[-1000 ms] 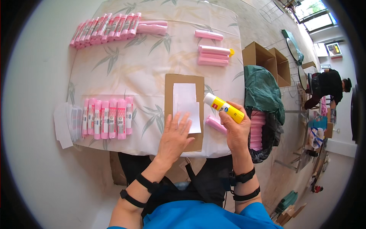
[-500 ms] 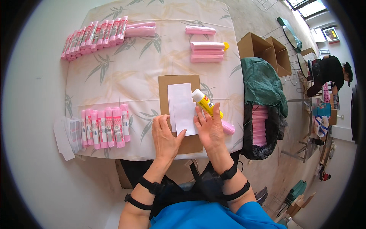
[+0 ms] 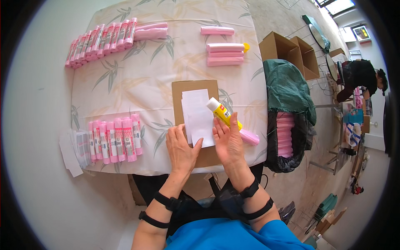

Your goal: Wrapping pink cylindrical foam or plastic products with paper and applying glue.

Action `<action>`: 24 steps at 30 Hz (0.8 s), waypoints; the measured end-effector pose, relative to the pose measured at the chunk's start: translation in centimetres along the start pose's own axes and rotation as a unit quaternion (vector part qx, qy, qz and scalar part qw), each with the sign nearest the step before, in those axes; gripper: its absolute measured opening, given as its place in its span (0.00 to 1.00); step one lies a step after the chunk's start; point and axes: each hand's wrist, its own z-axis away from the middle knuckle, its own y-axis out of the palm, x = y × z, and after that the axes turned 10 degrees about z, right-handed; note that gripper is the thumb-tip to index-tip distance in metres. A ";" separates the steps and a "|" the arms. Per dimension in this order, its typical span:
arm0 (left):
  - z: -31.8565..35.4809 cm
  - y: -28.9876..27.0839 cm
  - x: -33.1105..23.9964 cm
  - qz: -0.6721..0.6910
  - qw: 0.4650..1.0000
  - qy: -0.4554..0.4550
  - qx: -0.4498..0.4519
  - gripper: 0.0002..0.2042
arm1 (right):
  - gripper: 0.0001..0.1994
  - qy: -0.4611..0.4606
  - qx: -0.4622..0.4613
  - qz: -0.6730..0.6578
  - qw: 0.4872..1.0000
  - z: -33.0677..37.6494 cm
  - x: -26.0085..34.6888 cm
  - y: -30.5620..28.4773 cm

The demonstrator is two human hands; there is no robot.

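Note:
A sheet of brown cardboard [image 3: 176, 98] lies near the table's front edge, with overlapping white paper slips [image 3: 200, 114] on it. My left hand [image 3: 180, 148] rests at the lower left of the slips, fingers on the cardboard and paper, thumb stretched toward the slips' lower edge. My right hand [image 3: 229, 143] is palm up, gripping a yellow glue stick [image 3: 222, 113] between thumb and fingers. The stick's white end tilts up-left over the slips' right edge. Just past that hand lies a pink roll [image 3: 250, 138], partly hidden by it.
Labelled pink rolls [image 3: 116, 139] stand at left beside a fan of paper labels [image 3: 75, 150]. More labelled rolls [image 3: 102, 39] lie far left, and plain ones [image 3: 225, 55] far right by a yellow cap [image 3: 246, 47]. A bag of rolls [image 3: 287, 91], cartons [image 3: 283, 50] and another person [image 3: 360, 79] are to the right.
The glue stick has shifted slightly left with small movement of my right hand. My left hand stays in nearly the same place on the paper.

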 end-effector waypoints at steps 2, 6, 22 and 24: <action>0.0 0.1 0.0 -0.003 1.000 0.006 -0.005 0.31 | 0.40 0.001 0.005 0.000 1.000 0.1 0.0 0.1; 0.0 0.2 0.1 0.001 1.000 0.001 -0.001 0.30 | 0.36 0.011 0.015 -0.030 0.999 0.3 -0.4 0.3; -2.8 0.3 0.6 0.041 0.999 -0.004 -0.027 0.26 | 0.36 -0.023 0.011 -0.018 1.000 -2.0 0.5 -0.7; -2.8 0.5 0.8 0.034 0.999 0.014 -0.017 0.25 | 0.36 -0.014 0.014 -0.018 1.000 -2.1 0.6 -0.9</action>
